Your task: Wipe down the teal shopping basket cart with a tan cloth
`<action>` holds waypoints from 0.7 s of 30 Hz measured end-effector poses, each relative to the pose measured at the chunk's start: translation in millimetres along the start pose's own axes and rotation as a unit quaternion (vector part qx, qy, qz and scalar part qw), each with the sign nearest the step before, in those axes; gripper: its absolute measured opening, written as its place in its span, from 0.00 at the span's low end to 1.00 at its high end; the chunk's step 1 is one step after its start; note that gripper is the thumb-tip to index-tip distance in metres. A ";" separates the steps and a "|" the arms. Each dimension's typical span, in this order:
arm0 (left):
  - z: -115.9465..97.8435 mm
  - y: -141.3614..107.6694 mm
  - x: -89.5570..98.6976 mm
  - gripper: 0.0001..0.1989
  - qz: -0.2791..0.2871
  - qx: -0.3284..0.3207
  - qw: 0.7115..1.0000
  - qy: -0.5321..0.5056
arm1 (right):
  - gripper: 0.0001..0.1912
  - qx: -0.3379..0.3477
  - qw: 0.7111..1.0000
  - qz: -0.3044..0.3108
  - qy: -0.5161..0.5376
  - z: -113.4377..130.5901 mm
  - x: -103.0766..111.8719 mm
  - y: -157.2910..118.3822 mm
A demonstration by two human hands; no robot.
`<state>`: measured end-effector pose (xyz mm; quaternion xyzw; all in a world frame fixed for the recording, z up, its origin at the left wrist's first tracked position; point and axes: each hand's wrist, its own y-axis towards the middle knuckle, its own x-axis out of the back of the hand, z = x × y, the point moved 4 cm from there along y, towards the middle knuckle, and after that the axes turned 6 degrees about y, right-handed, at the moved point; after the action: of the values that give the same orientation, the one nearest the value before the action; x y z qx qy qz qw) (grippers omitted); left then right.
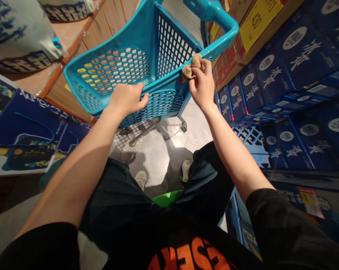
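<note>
A blue plastic shopping cart [169, 83] stands in front of me, its side turned toward me and its handle at the upper right. My left hand [127, 98] is closed over the near top rim of the basket, with the thumb on the outer side. In my right hand [203, 80] is a crumpled tan cloth [187, 72]. The fingers pinch it against the cart's rim, close below the handle's arm. Part of the cloth is hidden under the fingers. Inside, the basket shows no goods.
Stacked dark blue boxes [273, 71] line the right side, with a yellow price sign [255, 24] above. At left, large blue-and-white jars [17, 35] stand on a wooden shelf, above printed blue panels [31, 127]. A green seat edge [167, 198] shows between my legs.
</note>
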<state>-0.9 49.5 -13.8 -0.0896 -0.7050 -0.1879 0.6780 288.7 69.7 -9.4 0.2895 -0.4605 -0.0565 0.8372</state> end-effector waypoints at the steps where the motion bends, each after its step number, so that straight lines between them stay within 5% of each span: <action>1: 0.1 0.1 -0.2 0.27 0.000 0.000 1.000 -0.003 | 0.18 -0.004 1.000 -0.010 -0.002 0.3 -2.3 -1.4; 8: 1.1 0.6 -0.8 0.27 -0.003 0.003 1.000 -0.019 | 0.22 0.044 0.997 0.071 0.005 35.1 -26.3 -17.3; 16: -1.6 -0.2 0.5 0.27 0.003 0.004 1.000 -0.008 | 0.17 -0.009 1.000 -0.019 -0.001 2.5 -9.0 -3.7; 21: -1.5 -0.2 1.7 0.27 0.004 0.004 1.000 -0.009 | 0.24 0.055 0.995 0.078 -0.013 40.2 -27.8 -17.8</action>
<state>0.3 48.6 -12.1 -0.0920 -0.7112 -0.1816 0.6728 243.6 47.7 -23.0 0.2981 -0.4952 0.0304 0.8154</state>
